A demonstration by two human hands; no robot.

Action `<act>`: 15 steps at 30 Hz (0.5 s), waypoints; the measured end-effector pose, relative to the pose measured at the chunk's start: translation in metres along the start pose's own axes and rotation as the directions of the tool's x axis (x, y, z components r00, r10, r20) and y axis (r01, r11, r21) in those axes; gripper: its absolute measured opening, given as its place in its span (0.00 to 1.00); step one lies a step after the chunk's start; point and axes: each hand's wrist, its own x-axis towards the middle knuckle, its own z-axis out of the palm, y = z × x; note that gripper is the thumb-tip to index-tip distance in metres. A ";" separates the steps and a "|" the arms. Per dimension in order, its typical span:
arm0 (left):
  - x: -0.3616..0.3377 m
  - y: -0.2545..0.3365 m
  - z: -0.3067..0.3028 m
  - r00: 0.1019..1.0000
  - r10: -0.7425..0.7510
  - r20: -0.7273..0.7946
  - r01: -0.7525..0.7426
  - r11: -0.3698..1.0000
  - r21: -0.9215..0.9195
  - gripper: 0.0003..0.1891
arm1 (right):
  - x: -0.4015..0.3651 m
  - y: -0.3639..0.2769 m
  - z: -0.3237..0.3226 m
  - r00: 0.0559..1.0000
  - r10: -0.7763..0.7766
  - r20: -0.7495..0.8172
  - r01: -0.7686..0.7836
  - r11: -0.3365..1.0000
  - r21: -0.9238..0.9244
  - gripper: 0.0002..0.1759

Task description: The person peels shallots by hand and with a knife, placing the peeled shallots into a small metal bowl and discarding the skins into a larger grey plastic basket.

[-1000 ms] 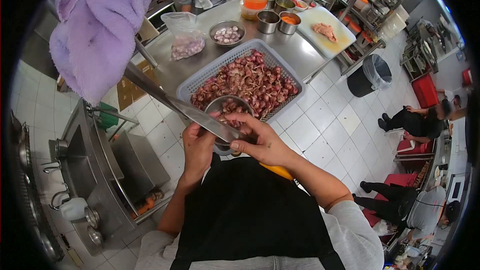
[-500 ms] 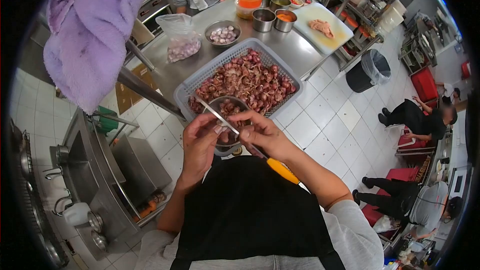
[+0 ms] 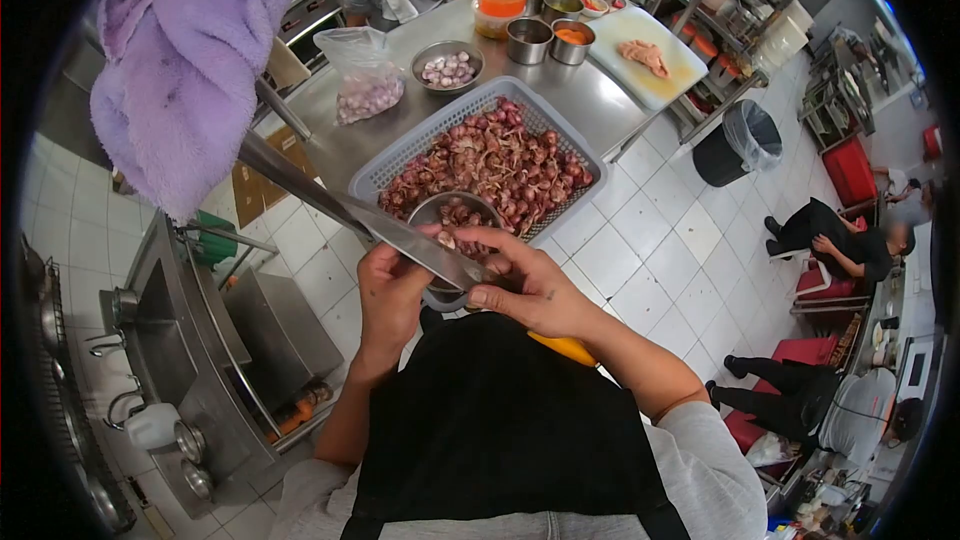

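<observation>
My right hand [image 3: 535, 290] is closed on a knife [image 3: 415, 250] with a yellow handle, its broad blade tilted across the front of my left fingers. Pinched in my left hand [image 3: 390, 295] is a small shallot [image 3: 446, 239], largely hidden by the blade and fingers. Just beyond both hands, a metal bowl [image 3: 425, 208] with shallots in it rests at the near edge of a grey plastic basket [image 3: 365, 180]. Many unpeeled red shallots [image 3: 500, 165] fill that basket.
On the steel table [image 3: 610, 110] are a bowl of peeled shallots [image 3: 447, 70], a plastic bag of them [image 3: 368, 95], metal pots [image 3: 528, 40] and a cutting board [image 3: 670, 75] with raw meat. A purple towel [image 3: 190, 70] hangs at upper left. Other people sit nearby.
My right hand has turned the knife, so the blade's flat face shows instead of its thin edge. My left hand has shifted slightly and stays closed.
</observation>
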 end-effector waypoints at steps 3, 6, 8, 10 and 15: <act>-0.003 0.000 0.000 1.000 0.015 -0.005 -0.015 1.000 0.026 0.17 | -0.001 -0.001 -0.001 1.000 0.002 0.013 0.000 0.992 -0.123 0.33; -0.005 0.002 0.002 1.000 0.019 -0.023 -0.018 1.000 0.011 0.17 | -0.001 -0.002 -0.001 1.000 -0.010 0.002 0.010 0.990 -0.141 0.31; -0.006 0.003 0.002 1.000 0.006 -0.014 -0.006 1.000 0.027 0.17 | 0.001 0.000 0.003 0.999 -0.042 -0.014 0.039 0.991 -0.125 0.30; -0.006 0.004 0.002 1.000 -0.005 -0.017 0.006 1.000 0.019 0.16 | 0.001 0.005 0.002 0.997 -0.073 -0.031 0.070 0.992 -0.109 0.29; -0.002 0.005 -0.002 0.993 -0.063 0.098 0.066 0.997 -0.033 0.13 | 0.000 -0.006 -0.011 0.970 0.198 0.139 -0.238 0.882 0.407 0.25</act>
